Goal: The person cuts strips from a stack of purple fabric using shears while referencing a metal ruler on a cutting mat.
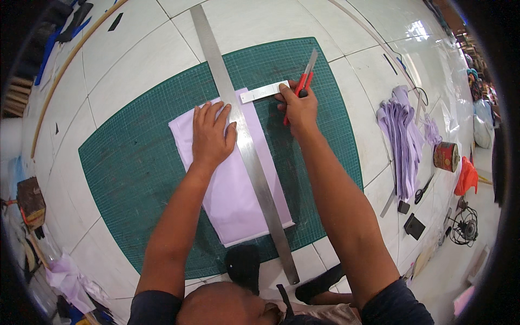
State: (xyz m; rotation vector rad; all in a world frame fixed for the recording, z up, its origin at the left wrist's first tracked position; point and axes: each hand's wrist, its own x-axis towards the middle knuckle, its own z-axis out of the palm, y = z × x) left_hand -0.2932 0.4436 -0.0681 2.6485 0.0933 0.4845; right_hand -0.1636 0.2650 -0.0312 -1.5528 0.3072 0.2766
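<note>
Red utility knife in closed right-hand fingers, blade pointing away up-right; left hand flat, fingers spread on long steel ruler.

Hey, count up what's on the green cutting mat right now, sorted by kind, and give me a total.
Metal rulers: 2, the long steel ruler and the short ruler
Lilac fabric piece: 1
Red utility knife: 1, gripped in the right hand
Hands: 2, the left hand pressing on the fabric
Total: 6
</note>
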